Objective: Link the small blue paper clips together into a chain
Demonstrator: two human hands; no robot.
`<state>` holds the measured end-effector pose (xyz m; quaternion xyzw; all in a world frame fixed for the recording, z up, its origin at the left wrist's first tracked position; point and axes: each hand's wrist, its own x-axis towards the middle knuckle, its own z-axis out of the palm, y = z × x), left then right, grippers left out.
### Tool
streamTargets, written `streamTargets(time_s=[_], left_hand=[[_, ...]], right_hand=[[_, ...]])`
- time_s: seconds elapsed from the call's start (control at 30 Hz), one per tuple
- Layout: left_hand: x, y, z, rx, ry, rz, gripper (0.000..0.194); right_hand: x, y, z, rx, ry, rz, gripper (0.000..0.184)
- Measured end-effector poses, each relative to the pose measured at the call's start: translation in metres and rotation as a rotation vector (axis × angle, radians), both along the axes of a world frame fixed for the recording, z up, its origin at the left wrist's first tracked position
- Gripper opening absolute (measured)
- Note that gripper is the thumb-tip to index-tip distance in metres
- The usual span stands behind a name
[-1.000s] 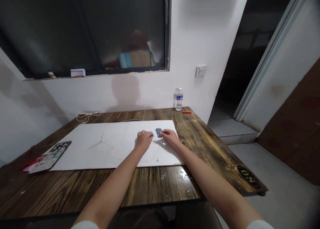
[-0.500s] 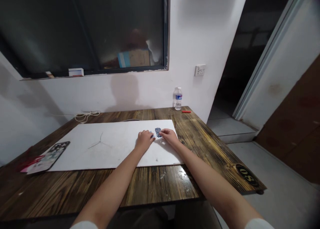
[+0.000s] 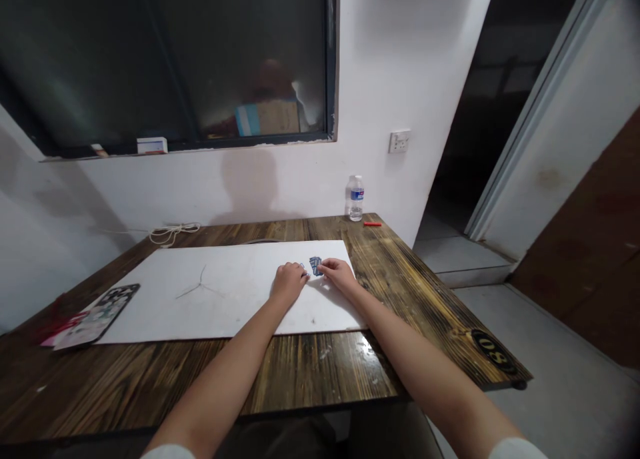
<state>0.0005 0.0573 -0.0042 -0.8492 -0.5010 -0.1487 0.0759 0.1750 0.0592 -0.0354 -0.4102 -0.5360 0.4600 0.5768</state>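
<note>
A small fanned pile of blue-patterned cards (image 3: 315,264) shows above the right part of a white board (image 3: 250,305). My right hand (image 3: 339,271) pinches the pile's right side between thumb and fingers. Just left of it, my left hand (image 3: 289,280) is closed, its fingers curled around a small blue-and-white card (image 3: 305,272). Most of that card is hidden by the fingers. Both hands are close to the board, with a narrow gap between them.
On the board's left end lies a dark-edged patterned panel (image 3: 103,315) over something red. Thin lines (image 3: 201,284) mark the board. At the back of the wooden table (image 3: 410,292) are a water bottle (image 3: 357,202), a red pen-like stick (image 3: 373,224) and a white cable (image 3: 173,231).
My left fingers have shifted very slightly, and the card at their tips shows less of its face. My right hand and the fanned pile keep almost the same place.
</note>
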Motion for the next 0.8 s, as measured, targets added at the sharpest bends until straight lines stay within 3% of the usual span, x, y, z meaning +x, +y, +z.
streamTargets(time_s=[0.53, 0.8], left_hand=[[-0.001, -0.003, 0.006, -0.059, 0.001, -0.001, 0.023], [-0.007, 0.002, 0.011, -0.118, 0.039, -0.087, 0.025]], right_hand=[[-0.001, 0.003, -0.003, -0.007, 0.003, 0.006, 0.025], [0.0, 0.0, -0.001, -0.006, -0.009, 0.011, 0.025]])
